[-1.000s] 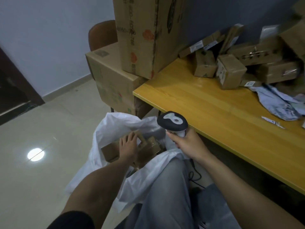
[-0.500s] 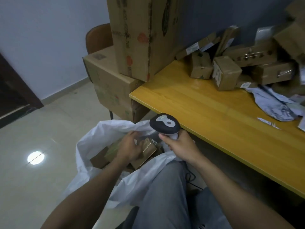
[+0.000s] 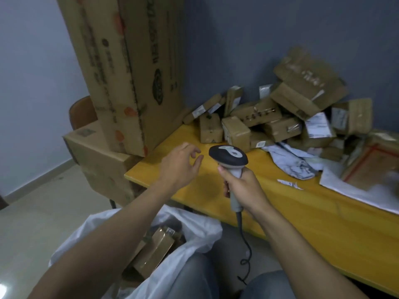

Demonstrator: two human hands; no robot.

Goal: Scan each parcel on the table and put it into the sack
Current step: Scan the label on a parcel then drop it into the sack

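Note:
A heap of brown cardboard parcels (image 3: 272, 117) lies at the back of the yellow table (image 3: 323, 229). My left hand (image 3: 180, 167) hovers over the table's near left corner, fingers loosely spread, holding nothing, short of the nearest small parcel (image 3: 210, 130). My right hand (image 3: 241, 188) grips the grey handle of a black-headed barcode scanner (image 3: 228, 157), its head pointing toward the parcels. The white sack (image 3: 194, 229) stands open on the floor beside my knee, with a taped brown parcel (image 3: 155, 253) inside it.
A tall cardboard box (image 3: 127, 67) leans on a lower box (image 3: 101, 160) left of the table, a chair back (image 3: 82, 112) behind them. Grey poly mailers (image 3: 293, 160) and a white sheet (image 3: 354, 190) lie on the table's right. The scanner cable (image 3: 246, 244) hangs down.
My left hand has let go of the parcel in the sack and risen over the table's corner. My right hand lifted the scanner above the table. My view tilted up.

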